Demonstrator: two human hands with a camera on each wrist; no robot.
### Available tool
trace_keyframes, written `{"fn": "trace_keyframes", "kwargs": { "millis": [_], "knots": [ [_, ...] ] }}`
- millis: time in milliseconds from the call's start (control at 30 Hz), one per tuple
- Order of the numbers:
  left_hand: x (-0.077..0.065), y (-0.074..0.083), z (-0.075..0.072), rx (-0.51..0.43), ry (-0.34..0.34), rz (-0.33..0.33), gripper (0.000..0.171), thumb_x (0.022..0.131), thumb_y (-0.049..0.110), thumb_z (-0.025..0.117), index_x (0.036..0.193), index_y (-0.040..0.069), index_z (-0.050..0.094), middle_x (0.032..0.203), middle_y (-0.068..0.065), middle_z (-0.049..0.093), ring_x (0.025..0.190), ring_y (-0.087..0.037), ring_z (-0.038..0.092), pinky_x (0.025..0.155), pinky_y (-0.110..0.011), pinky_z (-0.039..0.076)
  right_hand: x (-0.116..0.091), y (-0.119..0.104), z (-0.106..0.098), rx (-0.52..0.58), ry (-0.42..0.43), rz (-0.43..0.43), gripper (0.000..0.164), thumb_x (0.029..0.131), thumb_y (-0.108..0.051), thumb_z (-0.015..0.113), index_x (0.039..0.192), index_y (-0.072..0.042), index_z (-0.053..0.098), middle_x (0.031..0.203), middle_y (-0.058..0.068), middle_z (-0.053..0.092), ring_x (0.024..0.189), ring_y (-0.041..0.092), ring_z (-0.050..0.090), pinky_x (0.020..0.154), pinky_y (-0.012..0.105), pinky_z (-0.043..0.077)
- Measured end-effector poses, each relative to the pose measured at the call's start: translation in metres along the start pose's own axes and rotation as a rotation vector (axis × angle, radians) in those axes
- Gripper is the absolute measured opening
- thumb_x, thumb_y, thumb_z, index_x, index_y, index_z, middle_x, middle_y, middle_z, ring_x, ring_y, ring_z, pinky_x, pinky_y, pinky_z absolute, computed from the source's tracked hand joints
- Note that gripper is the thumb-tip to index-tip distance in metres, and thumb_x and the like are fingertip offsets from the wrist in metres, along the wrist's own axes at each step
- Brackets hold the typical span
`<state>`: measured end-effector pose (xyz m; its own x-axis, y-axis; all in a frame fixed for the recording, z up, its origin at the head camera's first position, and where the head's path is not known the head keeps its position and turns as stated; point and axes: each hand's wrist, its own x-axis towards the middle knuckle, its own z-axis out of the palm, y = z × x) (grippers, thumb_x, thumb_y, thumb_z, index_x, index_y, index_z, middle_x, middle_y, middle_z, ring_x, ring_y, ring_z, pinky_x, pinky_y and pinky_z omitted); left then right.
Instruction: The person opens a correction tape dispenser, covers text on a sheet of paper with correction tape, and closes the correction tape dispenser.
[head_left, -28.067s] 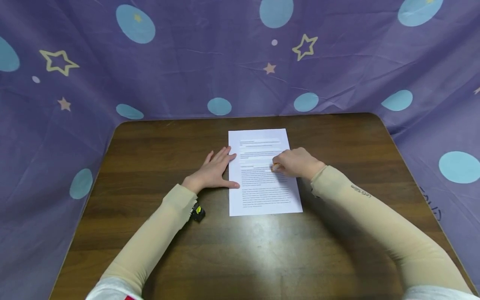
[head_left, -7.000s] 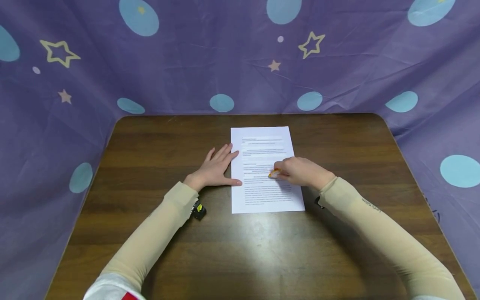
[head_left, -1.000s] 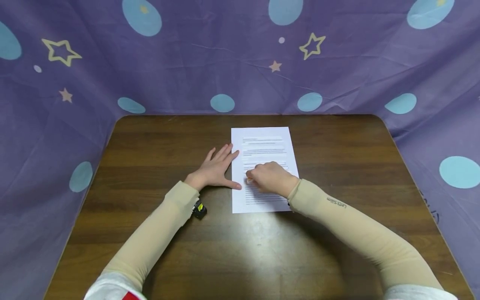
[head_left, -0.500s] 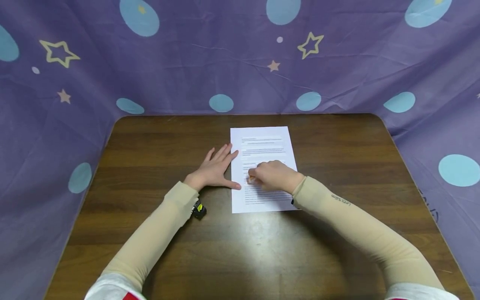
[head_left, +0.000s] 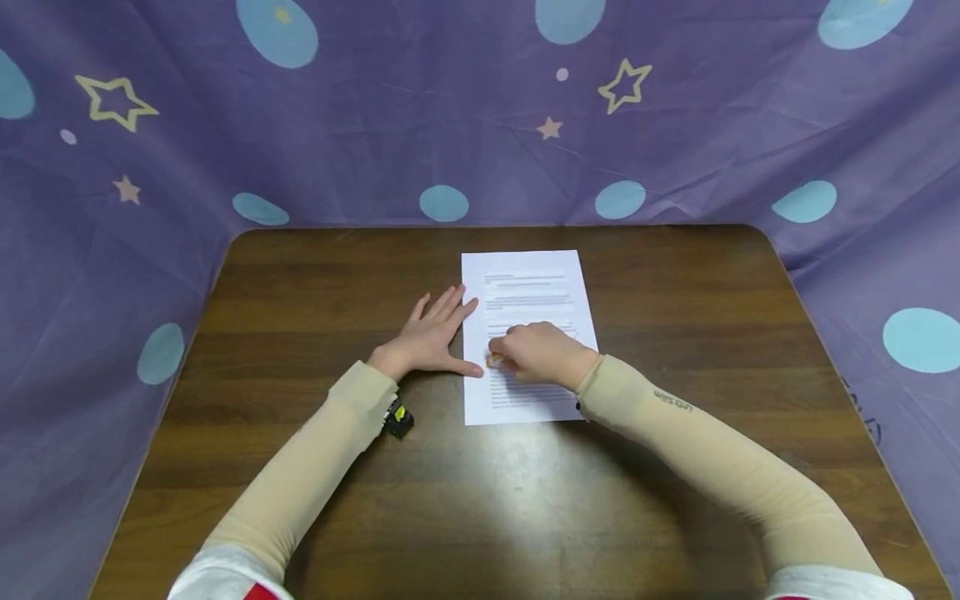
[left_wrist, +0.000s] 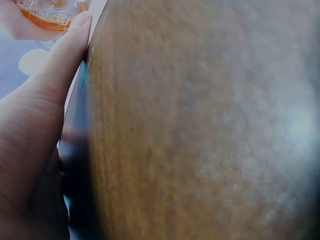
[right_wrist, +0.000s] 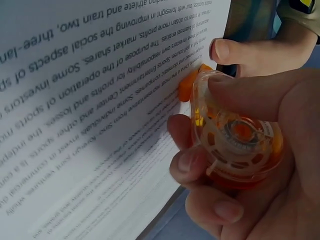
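Observation:
A printed sheet of paper (head_left: 525, 262) lies on the wooden table, with white bands across several of its lines. My left hand (head_left: 427, 340) rests with spread fingers at the sheet's left edge, thumb and fingertips on the paper. A clear and orange correction tape (right_wrist: 240, 135) is gripped in my right hand (head_left: 543, 354), between thumb and curled fingers. Its orange tip (right_wrist: 187, 86) meets the page near the left ends of the text lines, close to my left thumb (right_wrist: 227, 51). My right hand hides part of the middle text.
The brown wooden table (head_left: 300, 275) extends around the sheet on every side. A purple curtain (head_left: 360, 125) with stars and blue dots hangs behind and at both sides. A small black device (head_left: 398, 419) sits at my left wrist.
Since seven seconds ago, my right hand has carried the correction tape from the sheet's right-middle to its left side. Over the last half second it shifts slightly left. My left hand stays put.

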<state>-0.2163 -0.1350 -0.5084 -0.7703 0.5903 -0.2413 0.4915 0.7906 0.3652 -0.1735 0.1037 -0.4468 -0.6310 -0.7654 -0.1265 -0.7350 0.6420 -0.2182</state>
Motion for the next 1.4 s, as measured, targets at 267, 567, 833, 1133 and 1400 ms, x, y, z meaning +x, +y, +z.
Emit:
{"fn": "trace_keyframes", "kwargs": {
  "millis": [267, 567, 833, 1133, 1400],
  "knots": [
    [0.000, 0.001, -0.004, -0.013, -0.003, -0.001, 0.129, 0.075, 0.079, 0.074, 0.169, 0.017, 0.010, 0.175, -0.008, -0.011, 0.161, -0.023, -0.011, 0.125, -0.056, -0.011, -0.002, -0.006, -0.004, -0.053, -0.009, 0.037, 0.006, 0.095, -0.006, 0.069, 0.098, -0.010, 0.072, 0.077, 0.006, 0.068, 0.065, 0.017, 0.059, 0.060, 0.042, 0.056],
    [0.000, 0.003, -0.006, -0.014, -0.013, -0.008, 0.129, 0.076, 0.080, 0.072, 0.170, 0.019, 0.009, 0.175, -0.007, -0.012, 0.161, -0.022, -0.012, 0.125, -0.055, -0.011, -0.008, 0.002, -0.006, -0.021, -0.065, 0.074, 0.007, 0.093, -0.004, 0.068, 0.096, -0.010, 0.069, 0.076, 0.004, 0.063, 0.063, 0.016, 0.053, 0.059, 0.040, 0.053],
    [-0.002, 0.007, -0.010, -0.011, -0.031, -0.024, 0.128, 0.077, 0.079, 0.073, 0.170, 0.018, 0.007, 0.175, -0.007, -0.012, 0.161, -0.022, -0.013, 0.125, -0.054, -0.012, -0.018, 0.009, -0.007, -0.010, -0.073, 0.098, 0.005, 0.094, -0.007, 0.071, 0.096, -0.011, 0.069, 0.078, 0.004, 0.064, 0.064, 0.017, 0.053, 0.059, 0.040, 0.052],
    [-0.003, 0.006, -0.007, -0.027, -0.023, -0.010, 0.130, 0.076, 0.079, 0.074, 0.169, 0.016, 0.010, 0.175, -0.009, -0.011, 0.161, -0.023, -0.012, 0.125, -0.056, -0.011, -0.030, 0.019, -0.005, 0.007, -0.051, 0.098, 0.007, 0.092, -0.006, 0.071, 0.092, -0.012, 0.069, 0.073, 0.002, 0.062, 0.063, 0.016, 0.051, 0.056, 0.038, 0.049],
    [-0.002, 0.004, -0.004, -0.044, -0.012, -0.008, 0.129, 0.076, 0.078, 0.075, 0.169, 0.017, 0.010, 0.175, -0.008, -0.011, 0.161, -0.022, -0.012, 0.125, -0.055, -0.012, -0.040, 0.027, -0.004, 0.003, -0.045, 0.115, 0.007, 0.094, -0.006, 0.071, 0.095, -0.012, 0.071, 0.076, 0.003, 0.064, 0.064, 0.017, 0.053, 0.057, 0.039, 0.049]
  ]
}}
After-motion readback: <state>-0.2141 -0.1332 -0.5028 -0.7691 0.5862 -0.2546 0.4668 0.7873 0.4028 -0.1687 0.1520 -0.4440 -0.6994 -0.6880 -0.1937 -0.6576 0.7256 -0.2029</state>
